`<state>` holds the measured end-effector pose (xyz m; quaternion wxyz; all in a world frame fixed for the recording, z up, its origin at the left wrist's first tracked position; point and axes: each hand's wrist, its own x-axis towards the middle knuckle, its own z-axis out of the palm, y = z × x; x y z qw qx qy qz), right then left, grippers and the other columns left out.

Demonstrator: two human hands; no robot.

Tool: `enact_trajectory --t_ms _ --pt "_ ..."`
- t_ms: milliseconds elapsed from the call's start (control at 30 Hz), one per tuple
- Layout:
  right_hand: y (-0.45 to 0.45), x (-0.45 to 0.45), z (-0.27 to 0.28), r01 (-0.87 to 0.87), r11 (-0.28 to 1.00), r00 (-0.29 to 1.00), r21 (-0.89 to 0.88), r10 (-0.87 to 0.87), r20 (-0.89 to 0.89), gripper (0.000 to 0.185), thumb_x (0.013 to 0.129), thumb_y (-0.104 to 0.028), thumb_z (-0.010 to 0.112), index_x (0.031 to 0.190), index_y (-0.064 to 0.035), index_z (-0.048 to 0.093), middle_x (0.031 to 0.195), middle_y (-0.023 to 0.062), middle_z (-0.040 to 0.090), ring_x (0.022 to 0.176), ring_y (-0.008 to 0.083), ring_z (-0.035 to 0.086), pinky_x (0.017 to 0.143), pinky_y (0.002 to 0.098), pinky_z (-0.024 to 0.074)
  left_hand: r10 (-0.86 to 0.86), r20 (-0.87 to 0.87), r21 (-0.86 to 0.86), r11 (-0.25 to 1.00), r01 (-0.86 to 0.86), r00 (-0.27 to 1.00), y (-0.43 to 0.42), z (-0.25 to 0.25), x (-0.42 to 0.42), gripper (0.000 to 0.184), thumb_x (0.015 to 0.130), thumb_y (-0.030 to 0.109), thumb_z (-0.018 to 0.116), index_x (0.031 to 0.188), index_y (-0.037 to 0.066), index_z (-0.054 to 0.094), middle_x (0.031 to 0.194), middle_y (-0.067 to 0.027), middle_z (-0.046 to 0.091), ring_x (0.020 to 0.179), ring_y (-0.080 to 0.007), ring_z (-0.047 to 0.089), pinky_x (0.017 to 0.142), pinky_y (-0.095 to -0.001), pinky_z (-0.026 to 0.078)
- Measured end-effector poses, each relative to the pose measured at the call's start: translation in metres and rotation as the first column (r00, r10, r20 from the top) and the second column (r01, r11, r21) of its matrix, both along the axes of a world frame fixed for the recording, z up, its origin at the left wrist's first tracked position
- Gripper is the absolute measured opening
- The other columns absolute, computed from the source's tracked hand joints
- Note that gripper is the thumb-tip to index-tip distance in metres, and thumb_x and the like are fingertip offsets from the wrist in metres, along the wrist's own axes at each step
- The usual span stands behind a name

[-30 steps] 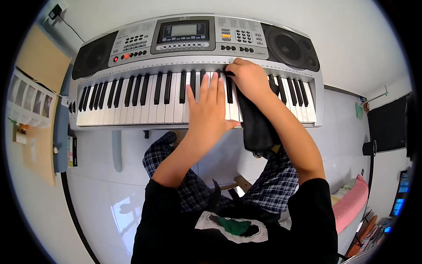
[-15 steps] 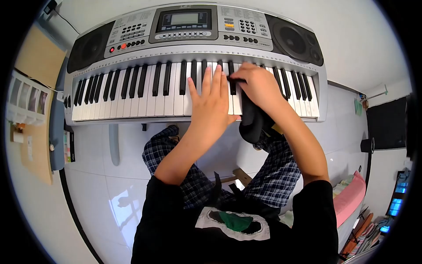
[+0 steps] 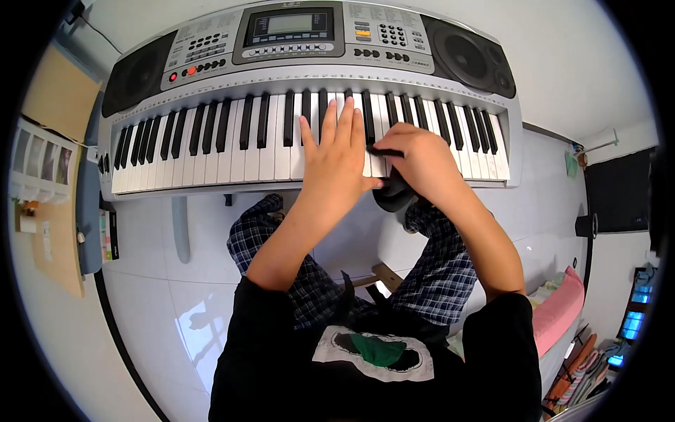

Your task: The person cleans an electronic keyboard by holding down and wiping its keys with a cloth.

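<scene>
A silver electronic keyboard (image 3: 316, 81) with black and white keys stretches across the upper part of the head view. My left hand (image 3: 332, 158) lies flat on the middle keys, its fingers spread and pointing away from me. Just to its right, my right hand (image 3: 422, 158) is closed around a soft black cloth (image 3: 394, 200). Part of the cloth pokes out past my fingertips over the white keys. The rest hangs under my hand and over the keyboard's front edge; its full shape is hidden.
Below the keyboard are my legs in plaid trousers (image 3: 439, 281) and a wooden stool edge (image 3: 387, 278). A wooden desk (image 3: 60, 211) stands at the left. At the right are a pink cushion (image 3: 560, 306) and a black bin (image 3: 586, 225).
My right hand has drawn the black cloth down the keys toward the front edge and slightly right. My left hand stays spread in the same place. The view has shifted slightly.
</scene>
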<state>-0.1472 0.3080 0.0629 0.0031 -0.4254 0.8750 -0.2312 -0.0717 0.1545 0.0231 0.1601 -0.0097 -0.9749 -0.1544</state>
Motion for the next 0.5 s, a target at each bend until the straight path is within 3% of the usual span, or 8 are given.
enact_trajectory --t_ms 133,367,500 --pt "-0.001 -0.02 0.003 0.164 0.971 0.972 -0.174 -0.189 -0.138 0.02 0.075 -0.004 0.069 0.094 -0.0072 0.073 0.097 0.0078 0.068 0.088 0.0299 0.066 0.077 0.0379 0.0534 -0.009 -0.042 0.026 1.0 0.01 0.999 0.003 -0.003 -0.001 0.11 0.057 0.041 0.088 0.142 -0.007 0.036 0.152 -0.019 0.029 0.144 -0.036 0.023 0.111 -0.0685 0.016" --pt "-0.038 -0.061 -0.02 0.197 0.978 0.927 -0.074 -0.21 -0.311 0.017 0.078 -0.005 0.063 0.092 -0.0073 0.072 0.092 0.0082 0.067 0.085 0.0305 0.067 0.074 0.0403 0.0535 0.007 0.012 0.025 1.0 -0.007 1.0 0.003 -0.002 -0.003 0.107 0.058 0.035 0.088 0.142 -0.006 0.036 0.153 -0.0182 0.029 0.143 -0.0369 0.024 0.111 -0.0677 0.016" --pt "-0.045 -0.057 -0.026 0.246 0.969 0.908 0.005 -0.228 -0.351 0.019 0.081 -0.005 0.058 0.093 -0.0078 0.073 0.097 0.0068 0.067 0.087 0.029 0.067 0.074 0.0402 0.0539 -0.003 -0.011 0.029 1.0 0.003 1.0 0.003 -0.003 -0.004 0.108 0.056 0.034 0.089 0.141 -0.006 0.037 0.152 -0.0181 0.03 0.144 -0.0365 0.024 0.111 -0.0676 0.016"
